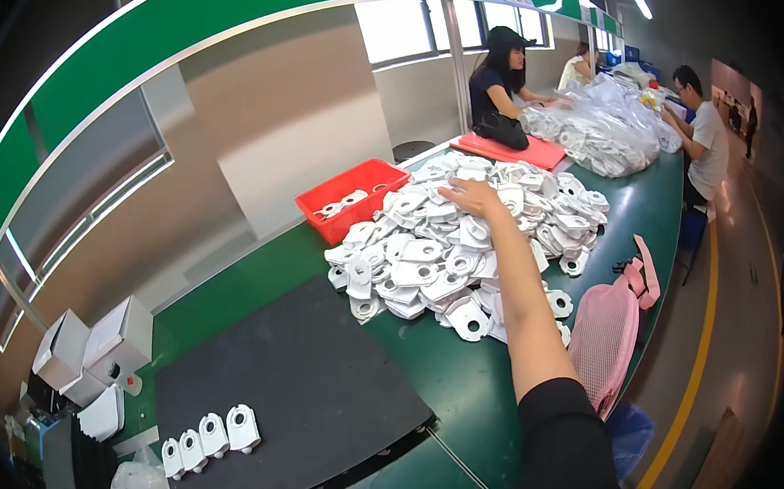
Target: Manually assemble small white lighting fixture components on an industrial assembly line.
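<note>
My right arm stretches forward over a large heap of white plastic parts (419,251), each a flat rounded piece with a round hole. On the top of the heap rests my right hand (472,197), fingers extended and somewhat apart, touching the parts and gripping none that I can see. My left hand is out of view. Near me, a short row of several similar white parts (213,435) stands on a black mat (300,383).
Left of the heap sits a red bin (321,221) with a few white parts. A pink mesh bag (605,337) lies by the table's right edge. White boxes (119,334) stand at left. Beyond are a red folder (517,150), bulky clear plastic bags (604,132) and seated co-workers.
</note>
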The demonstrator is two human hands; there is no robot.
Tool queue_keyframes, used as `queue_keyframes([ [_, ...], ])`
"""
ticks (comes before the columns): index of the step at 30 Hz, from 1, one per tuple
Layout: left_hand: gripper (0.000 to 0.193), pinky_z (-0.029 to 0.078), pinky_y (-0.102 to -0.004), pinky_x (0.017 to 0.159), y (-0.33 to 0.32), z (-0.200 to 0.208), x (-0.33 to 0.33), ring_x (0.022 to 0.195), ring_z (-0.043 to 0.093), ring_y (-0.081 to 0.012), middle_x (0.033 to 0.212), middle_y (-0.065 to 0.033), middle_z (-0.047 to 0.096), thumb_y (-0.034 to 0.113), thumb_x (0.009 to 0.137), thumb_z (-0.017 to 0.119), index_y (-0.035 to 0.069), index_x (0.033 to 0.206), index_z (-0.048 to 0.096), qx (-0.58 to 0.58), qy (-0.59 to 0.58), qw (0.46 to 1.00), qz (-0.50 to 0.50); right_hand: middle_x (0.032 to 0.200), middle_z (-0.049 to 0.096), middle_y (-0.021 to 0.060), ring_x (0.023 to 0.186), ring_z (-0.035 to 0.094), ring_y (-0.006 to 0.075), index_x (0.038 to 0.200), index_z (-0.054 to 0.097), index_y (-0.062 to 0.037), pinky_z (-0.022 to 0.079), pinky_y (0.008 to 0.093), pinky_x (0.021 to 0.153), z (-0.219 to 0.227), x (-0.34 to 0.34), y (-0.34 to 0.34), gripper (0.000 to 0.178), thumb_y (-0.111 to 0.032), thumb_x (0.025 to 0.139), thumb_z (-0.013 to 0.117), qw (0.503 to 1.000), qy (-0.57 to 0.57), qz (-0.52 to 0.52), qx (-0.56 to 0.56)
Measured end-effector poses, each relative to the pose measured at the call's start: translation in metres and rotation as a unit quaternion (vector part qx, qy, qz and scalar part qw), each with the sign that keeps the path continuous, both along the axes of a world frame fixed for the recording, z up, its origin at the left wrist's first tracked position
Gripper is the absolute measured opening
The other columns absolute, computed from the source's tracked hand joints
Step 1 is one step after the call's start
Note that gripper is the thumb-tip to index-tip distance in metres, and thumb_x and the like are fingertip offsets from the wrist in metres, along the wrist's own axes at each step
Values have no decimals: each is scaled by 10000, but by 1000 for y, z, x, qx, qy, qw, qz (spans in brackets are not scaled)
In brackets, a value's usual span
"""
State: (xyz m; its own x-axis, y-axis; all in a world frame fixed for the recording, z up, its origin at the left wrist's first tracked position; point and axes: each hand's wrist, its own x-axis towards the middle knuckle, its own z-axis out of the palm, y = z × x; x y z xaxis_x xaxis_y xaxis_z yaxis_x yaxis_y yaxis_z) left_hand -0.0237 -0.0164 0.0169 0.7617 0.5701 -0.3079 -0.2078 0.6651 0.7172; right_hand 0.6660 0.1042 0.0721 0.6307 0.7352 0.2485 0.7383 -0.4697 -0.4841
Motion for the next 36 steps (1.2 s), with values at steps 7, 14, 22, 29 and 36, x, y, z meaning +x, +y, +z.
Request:
queue_keyframes([
  [7, 265, 284, -154, 422, 0, 1, 3, 525, 330, -30, 665, 49, 360, 237, 825, 608, 102, 987, 448, -22, -16, 1000, 12, 1116, 583, 134, 1067, 523, 301, 1071, 627, -174, 385, 327, 915, -4, -24, -12, 598, -635, 713, 502, 993, 47, 107, 12],
  [14, 132, 259, -158, 392, -9, 5, 9, 494, 327, -40, 638, 52, 373, 217, 916, 460, 101, 978, 480, -7, 27, 998, 56, 1123, 582, 103, 1044, 536, 288, 1084, 618, -228, 401, 332, 905, -7, -73, -35, 574, -633, 707, 465, 991, 35, 130, -2],
  [22, 194, 265, -148, 378, -11, 10, 12, 478, 332, -24, 654, 56, 380, 216, 910, 475, 84, 1050, 496, 8, 17, 1000, 17, 1179, 542, 130, 1086, 506, 302, 1173, 551, -203, 371, 345, 939, -26, -105, -58, 599, -599, 730, 469, 987, 36, 155, 2],
  [29, 220, 291, -132, 407, -5, 11, 8, 531, 356, -46, 711, 36, 394, 152, 896, 478, 78, 1103, 471, 5, 34, 999, -15, 1078, 585, 145, 989, 556, 302, 1119, 551, -124, 420, 363, 860, -34, -137, -85, 575, -529, 712, 569, 989, 51, 106, 87],
  [36, 552, 387, -118, 498, 0, -2, 1, 823, 486, -166, 1112, -165, 424, -105, 739, 433, -29, 1273, 314, -25, -42, 997, 58, 878, 608, 146, 853, 581, 315, 962, 510, -76, 450, 407, 744, -27, -154, -91, 488, -381, 634, 705, 979, -92, 25, 179],
])
